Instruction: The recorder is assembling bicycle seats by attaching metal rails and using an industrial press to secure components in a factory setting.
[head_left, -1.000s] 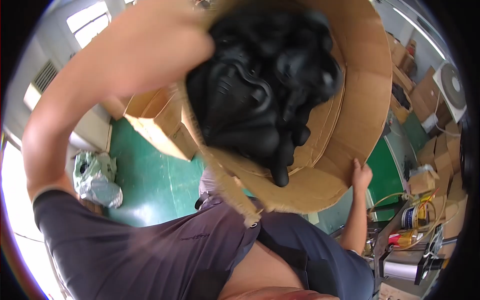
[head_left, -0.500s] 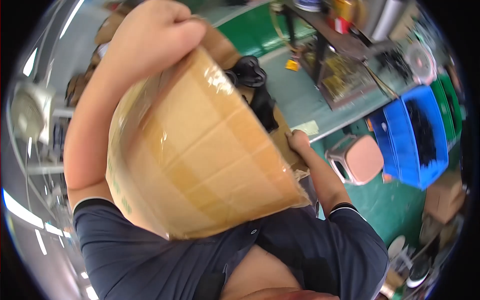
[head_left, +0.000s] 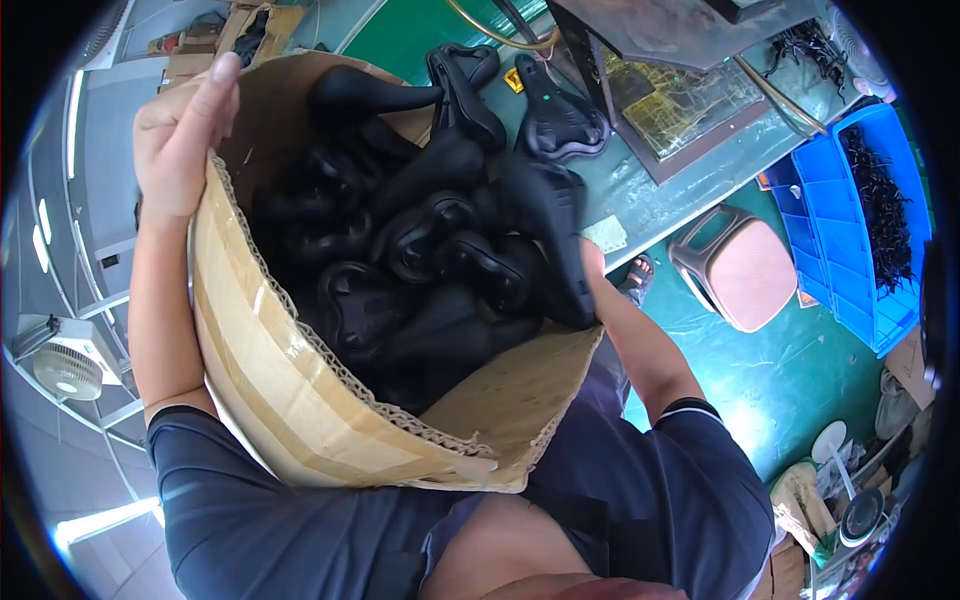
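A large cardboard box (head_left: 300, 385) tilts against my chest with its mouth facing up. Black bicycle saddles (head_left: 420, 240) fill it, piled in a jumble. At the upper left of its rim, my left hand (head_left: 180, 145) grips the cardboard, thumb pointing up. My right hand (head_left: 593, 257) is at the box's right side, largely hidden behind a saddle (head_left: 545, 230) that leans over the rim; its fingers do not show. Beyond the box, a single saddle (head_left: 562, 115) lies on the green table (head_left: 640, 195), and more saddles (head_left: 468, 85) overlap the box's far edge.
A dark metal frame (head_left: 690, 125) with a yellowish panel stands on the table. To the right are a pink stool (head_left: 745, 270) and a blue crate (head_left: 870, 220) holding black pieces. A fan (head_left: 68, 368) is at the left, and a person's sandalled foot (head_left: 640, 272) shows below the table edge.
The box has swung from steeply tipped toward the table to mouth up, exposing the saddles inside. My left hand has come down and left with its rim. A saddle now shows on the table.
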